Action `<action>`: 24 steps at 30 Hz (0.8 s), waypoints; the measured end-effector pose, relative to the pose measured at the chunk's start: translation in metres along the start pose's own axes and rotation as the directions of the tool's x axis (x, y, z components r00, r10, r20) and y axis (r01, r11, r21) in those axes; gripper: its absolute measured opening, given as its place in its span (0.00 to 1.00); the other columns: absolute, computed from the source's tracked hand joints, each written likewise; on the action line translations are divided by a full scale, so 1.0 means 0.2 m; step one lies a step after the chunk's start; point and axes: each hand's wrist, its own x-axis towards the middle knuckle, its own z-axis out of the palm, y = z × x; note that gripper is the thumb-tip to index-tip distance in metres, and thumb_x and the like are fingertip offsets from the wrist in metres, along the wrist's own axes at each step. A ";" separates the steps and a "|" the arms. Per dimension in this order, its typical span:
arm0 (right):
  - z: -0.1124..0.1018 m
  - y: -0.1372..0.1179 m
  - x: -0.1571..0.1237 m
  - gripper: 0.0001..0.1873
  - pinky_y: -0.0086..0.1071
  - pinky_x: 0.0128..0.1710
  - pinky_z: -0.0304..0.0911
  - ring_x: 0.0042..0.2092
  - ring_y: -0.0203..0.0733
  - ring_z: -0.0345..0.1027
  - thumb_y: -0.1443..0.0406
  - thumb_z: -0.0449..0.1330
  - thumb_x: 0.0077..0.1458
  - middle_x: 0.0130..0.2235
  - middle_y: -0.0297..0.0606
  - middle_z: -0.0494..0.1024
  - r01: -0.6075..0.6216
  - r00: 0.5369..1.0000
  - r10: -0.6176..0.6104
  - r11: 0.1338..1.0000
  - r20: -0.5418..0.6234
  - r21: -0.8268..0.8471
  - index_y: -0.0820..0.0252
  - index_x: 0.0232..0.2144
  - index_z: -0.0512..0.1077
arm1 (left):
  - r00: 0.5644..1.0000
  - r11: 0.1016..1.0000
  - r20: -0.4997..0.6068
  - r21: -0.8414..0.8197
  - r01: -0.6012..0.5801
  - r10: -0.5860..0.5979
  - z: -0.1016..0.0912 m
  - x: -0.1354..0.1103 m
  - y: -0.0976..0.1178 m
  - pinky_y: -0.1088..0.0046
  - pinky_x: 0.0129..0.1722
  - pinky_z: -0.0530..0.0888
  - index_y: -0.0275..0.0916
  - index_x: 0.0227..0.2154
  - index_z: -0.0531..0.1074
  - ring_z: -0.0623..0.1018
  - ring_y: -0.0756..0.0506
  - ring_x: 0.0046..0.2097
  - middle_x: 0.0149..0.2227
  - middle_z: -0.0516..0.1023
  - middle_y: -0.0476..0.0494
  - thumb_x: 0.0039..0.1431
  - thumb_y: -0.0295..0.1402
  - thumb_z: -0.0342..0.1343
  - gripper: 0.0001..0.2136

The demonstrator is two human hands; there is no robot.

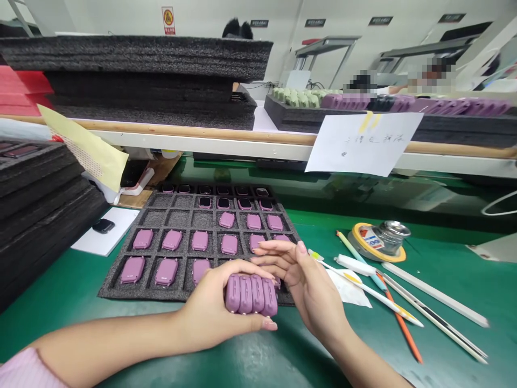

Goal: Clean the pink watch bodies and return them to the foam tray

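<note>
Your left hand (208, 307), reaching in from a pink knit sleeve (26, 369), is closed around four mauve rounded-rectangular cases (251, 295), pressed side by side with fingers over the top and thumb beneath. You hold them just above the near edge of a black foam tray (121, 288). Your right hand (309, 277) stands half open beside the cases, fingers curved and palm turned toward them.

More mauve cases sit in the tray's square cells, and the far rows show dark faces. The tray lies on a green work mat (307, 355), beside a stack of black foam sheets (40, 205). To your right lie an orange-handled stick (402, 323), white plastic strips (434, 293) and a yellow-rimmed tape roll (377, 242) with a glass bottle (391, 236) standing on it.

A white paper note (363, 143), hanging from the shelf edge, carries faint handwritten characters too blurred to read. The tape roll's red-and-blue label is also unreadable, as is a yellow warning sign (168, 17) on the far wall.
</note>
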 end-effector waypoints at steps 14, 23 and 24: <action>0.00 0.02 -0.04 0.34 0.45 0.54 0.69 0.52 0.50 0.75 0.38 0.47 0.64 0.50 0.43 0.80 -0.122 0.958 0.165 0.975 0.235 -0.187 0.51 0.57 0.70 | 0.915 0.905 0.074 0.140 -0.403 0.396 -0.02 0.00 -0.04 0.73 0.58 0.74 0.43 0.47 0.76 0.80 0.46 0.55 0.50 0.83 0.48 0.48 0.21 0.70 0.23; 0.02 0.08 -0.08 0.48 0.44 0.46 0.74 0.53 0.55 0.75 0.32 0.57 0.50 0.55 0.47 0.75 -0.237 0.923 0.247 0.969 0.294 -0.070 0.51 0.64 0.63 | 0.969 0.951 0.077 0.185 -0.247 0.236 -0.03 -0.02 -0.04 0.69 0.51 0.77 0.42 0.48 0.77 0.82 0.42 0.52 0.49 0.84 0.44 0.54 0.32 0.69 0.18; 0.03 0.07 -0.08 0.50 0.45 0.49 0.73 0.55 0.56 0.74 0.32 0.61 0.47 0.56 0.47 0.76 -0.220 0.928 0.231 0.973 0.292 -0.071 0.51 0.64 0.63 | 0.967 0.950 0.083 0.187 -0.251 0.239 -0.03 -0.02 -0.04 0.68 0.53 0.77 0.42 0.49 0.77 0.82 0.42 0.52 0.50 0.83 0.44 0.55 0.32 0.68 0.18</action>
